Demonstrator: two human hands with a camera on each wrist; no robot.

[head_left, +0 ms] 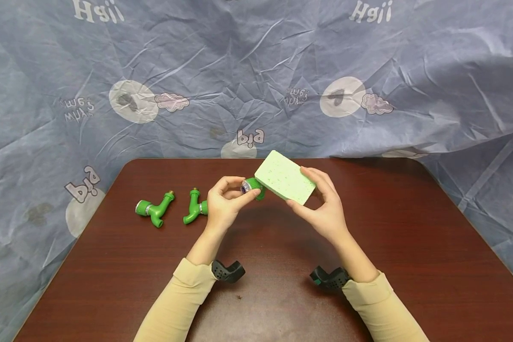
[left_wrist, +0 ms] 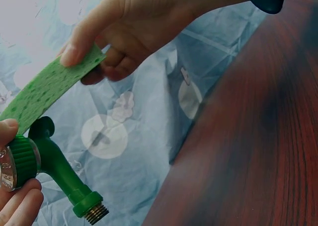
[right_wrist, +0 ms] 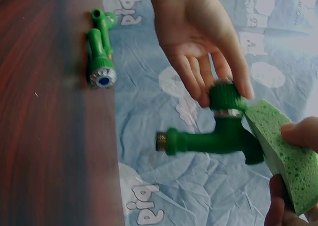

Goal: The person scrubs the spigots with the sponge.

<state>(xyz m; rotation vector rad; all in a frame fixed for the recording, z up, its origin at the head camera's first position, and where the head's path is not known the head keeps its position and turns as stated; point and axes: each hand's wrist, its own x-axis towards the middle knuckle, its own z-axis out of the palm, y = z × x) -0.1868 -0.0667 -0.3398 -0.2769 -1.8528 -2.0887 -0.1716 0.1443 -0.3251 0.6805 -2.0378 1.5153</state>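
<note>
My left hand (head_left: 223, 203) pinches a green plastic tap (right_wrist: 208, 142) by its ribbed knob, between thumb and fingers. The tap is off the table, and its brass threaded end shows in both wrist views. With thumb and fingers my right hand (head_left: 328, 213) grips a light green sponge (head_left: 284, 177), a flat rectangular block with pores. One edge of the sponge lies against the tap near the knob and spout; in the left wrist view the sponge (left_wrist: 52, 87) appears nearly edge-on. Much of the tap is hidden behind the left hand and sponge in the head view.
Two more green taps lie on the left of the dark red-brown table (head_left: 393, 223): an outer tap (head_left: 156, 211) and an inner tap (head_left: 193, 205), partly covered by my left hand. A wrinkled blue-grey printed cloth (head_left: 256, 71) hangs behind the table.
</note>
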